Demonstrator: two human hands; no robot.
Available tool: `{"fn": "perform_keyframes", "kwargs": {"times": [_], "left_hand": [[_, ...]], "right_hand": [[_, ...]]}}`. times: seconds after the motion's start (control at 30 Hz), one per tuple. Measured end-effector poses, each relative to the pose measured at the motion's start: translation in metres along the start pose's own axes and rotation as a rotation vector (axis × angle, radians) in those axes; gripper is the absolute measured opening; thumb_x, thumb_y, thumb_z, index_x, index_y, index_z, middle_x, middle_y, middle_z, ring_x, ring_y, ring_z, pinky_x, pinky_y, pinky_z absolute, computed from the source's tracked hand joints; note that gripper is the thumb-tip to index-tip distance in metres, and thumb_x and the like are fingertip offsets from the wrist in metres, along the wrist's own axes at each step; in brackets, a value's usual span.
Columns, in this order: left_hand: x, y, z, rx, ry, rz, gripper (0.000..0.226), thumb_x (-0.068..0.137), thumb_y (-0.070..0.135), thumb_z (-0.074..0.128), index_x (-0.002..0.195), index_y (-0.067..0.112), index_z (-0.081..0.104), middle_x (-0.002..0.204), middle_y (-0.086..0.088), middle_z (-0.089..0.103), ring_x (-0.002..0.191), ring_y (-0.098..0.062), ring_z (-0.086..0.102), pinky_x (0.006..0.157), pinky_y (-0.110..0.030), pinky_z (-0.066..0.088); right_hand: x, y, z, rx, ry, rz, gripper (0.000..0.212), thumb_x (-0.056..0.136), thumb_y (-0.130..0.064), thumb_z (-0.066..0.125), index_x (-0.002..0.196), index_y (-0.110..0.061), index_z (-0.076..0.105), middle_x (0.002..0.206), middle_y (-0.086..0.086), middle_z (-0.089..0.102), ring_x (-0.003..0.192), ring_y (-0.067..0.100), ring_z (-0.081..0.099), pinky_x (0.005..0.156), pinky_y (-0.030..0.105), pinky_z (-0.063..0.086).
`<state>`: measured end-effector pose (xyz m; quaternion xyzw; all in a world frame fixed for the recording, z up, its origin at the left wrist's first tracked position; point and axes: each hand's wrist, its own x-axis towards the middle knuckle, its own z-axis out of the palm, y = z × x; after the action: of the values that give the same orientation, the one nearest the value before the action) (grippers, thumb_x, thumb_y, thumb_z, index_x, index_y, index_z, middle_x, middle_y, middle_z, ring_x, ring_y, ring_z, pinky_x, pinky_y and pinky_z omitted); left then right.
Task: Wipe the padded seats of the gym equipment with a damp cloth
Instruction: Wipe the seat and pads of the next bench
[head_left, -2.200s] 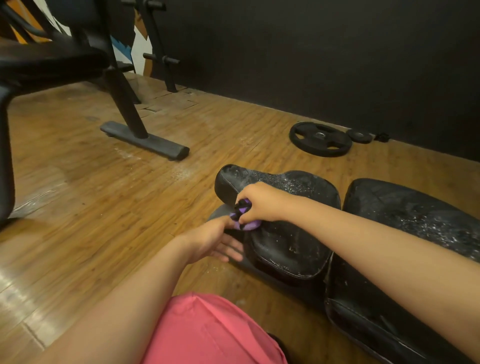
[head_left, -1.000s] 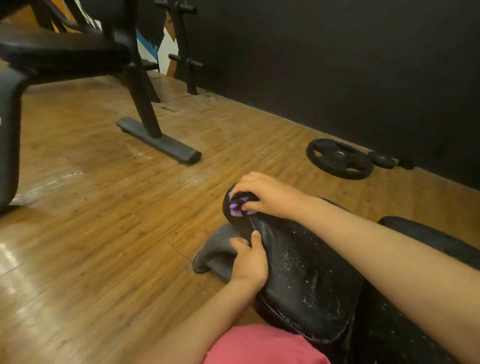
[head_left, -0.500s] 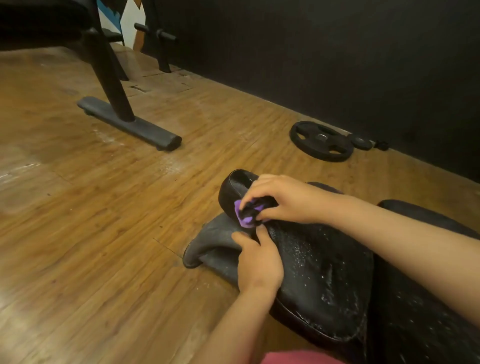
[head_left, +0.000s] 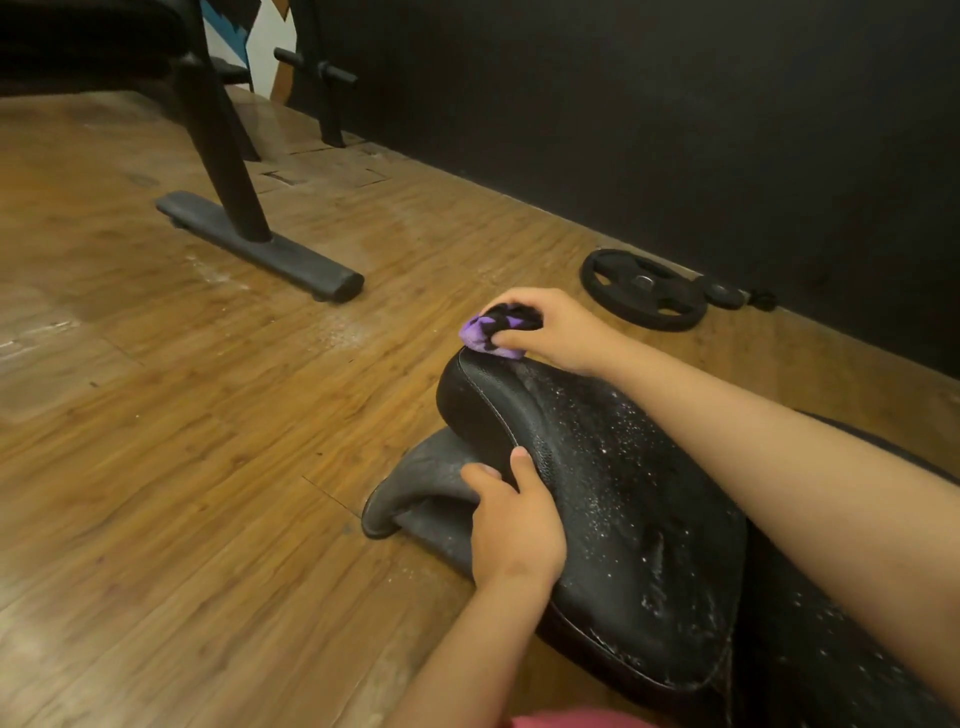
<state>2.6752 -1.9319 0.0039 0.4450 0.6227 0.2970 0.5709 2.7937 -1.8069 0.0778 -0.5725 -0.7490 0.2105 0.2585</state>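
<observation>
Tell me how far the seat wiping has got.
Done: little; white specks cover most of the padded seat. In hand: the right hand presses the purple cloth on the seat's far end while the left hand grips its side. Left: the seat's top and the speckled pad beside it.

A head-worn wide-angle camera is looking forward and down, close over the padded seat (head_left: 623, 499), behind the right hand (head_left: 561, 330) gripping the cloth (head_left: 485, 338).
</observation>
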Motion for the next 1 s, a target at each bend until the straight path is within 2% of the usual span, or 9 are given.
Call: {"fn": "perform_keyframes", "kwargs": {"times": [0.13, 0.27, 0.43, 0.6, 0.73, 0.8, 0.87, 1.0], "left_hand": [[0.001, -0.001, 0.000, -0.029, 0.003, -0.010, 0.041, 0.098, 0.056, 0.025, 0.105, 0.016, 0.032, 0.103, -0.012, 0.061, 0.096, -0.031, 0.056, 0.078, -0.038, 0.037], [0.000, -0.001, -0.001, -0.034, -0.002, -0.017, 0.047, 0.096, 0.060, 0.027, 0.108, 0.015, 0.033, 0.101, -0.010, 0.059, 0.095, -0.029, 0.055, 0.078, -0.036, 0.035], [0.002, -0.003, 0.000, -0.041, -0.016, -0.016, 0.053, 0.093, 0.065, 0.030, 0.110, 0.015, 0.033, 0.105, -0.009, 0.059, 0.098, -0.029, 0.056, 0.080, -0.036, 0.035], [0.001, -0.001, -0.001, -0.048, -0.012, -0.029, 0.053, 0.093, 0.065, 0.030, 0.112, 0.016, 0.034, 0.107, -0.010, 0.057, 0.097, -0.028, 0.054, 0.081, -0.036, 0.035], [0.002, -0.001, 0.000, -0.039, -0.002, -0.029, 0.054, 0.094, 0.064, 0.031, 0.114, 0.015, 0.034, 0.111, -0.012, 0.057, 0.099, -0.029, 0.053, 0.081, -0.036, 0.034], [0.003, -0.002, 0.000, -0.045, -0.005, -0.026, 0.055, 0.093, 0.065, 0.031, 0.115, 0.015, 0.035, 0.113, -0.012, 0.057, 0.100, -0.029, 0.053, 0.082, -0.036, 0.034], [0.003, -0.003, 0.000, -0.046, -0.013, -0.023, 0.056, 0.093, 0.066, 0.031, 0.115, 0.015, 0.034, 0.114, -0.013, 0.057, 0.102, -0.030, 0.053, 0.084, -0.037, 0.035], [0.002, -0.003, -0.001, -0.074, -0.024, -0.015, 0.056, 0.092, 0.066, 0.032, 0.115, 0.014, 0.035, 0.115, -0.013, 0.057, 0.105, -0.031, 0.054, 0.088, -0.039, 0.037]], "right_hand": [[-0.040, 0.001, -0.025, -0.017, -0.103, 0.023, 0.033, 0.081, -0.004, 0.072, 0.112, -0.015, 0.068, 0.108, -0.004, 0.068, 0.103, 0.003, 0.061, 0.093, 0.016, 0.043], [-0.062, 0.000, -0.036, -0.047, -0.164, 0.058, 0.033, 0.079, -0.008, 0.075, 0.110, -0.019, 0.069, 0.102, -0.008, 0.068, 0.100, 0.003, 0.061, 0.090, 0.017, 0.044], [-0.029, -0.006, -0.023, -0.081, -0.112, 0.041, 0.032, 0.079, -0.005, 0.072, 0.108, -0.016, 0.069, 0.101, -0.005, 0.068, 0.097, 0.006, 0.060, 0.087, 0.019, 0.044], [0.011, -0.003, 0.000, -0.025, -0.067, 0.069, 0.031, 0.083, 0.003, 0.065, 0.112, -0.007, 0.066, 0.099, -0.001, 0.063, 0.092, 0.008, 0.055, 0.071, 0.001, 0.038], [0.003, 0.000, -0.008, 0.080, -0.094, 0.147, 0.029, 0.086, -0.002, 0.066, 0.114, -0.008, 0.063, 0.098, -0.002, 0.061, 0.086, 0.002, 0.054, 0.069, 0.001, 0.040], [-0.011, 0.004, -0.023, 0.046, -0.164, 0.186, 0.026, 0.086, -0.006, 0.067, 0.112, -0.010, 0.063, 0.098, -0.001, 0.063, 0.085, 0.003, 0.057, 0.073, 0.007, 0.045], [-0.030, 0.012, -0.041, -0.024, -0.211, 0.233, 0.025, 0.084, -0.010, 0.070, 0.109, -0.014, 0.065, 0.099, -0.002, 0.066, 0.090, 0.007, 0.060, 0.081, 0.019, 0.047], [-0.065, 0.032, -0.068, -0.086, -0.259, 0.304, 0.027, 0.080, -0.009, 0.073, 0.104, -0.021, 0.068, 0.099, -0.003, 0.068, 0.099, 0.015, 0.063, 0.093, 0.033, 0.049]]}}
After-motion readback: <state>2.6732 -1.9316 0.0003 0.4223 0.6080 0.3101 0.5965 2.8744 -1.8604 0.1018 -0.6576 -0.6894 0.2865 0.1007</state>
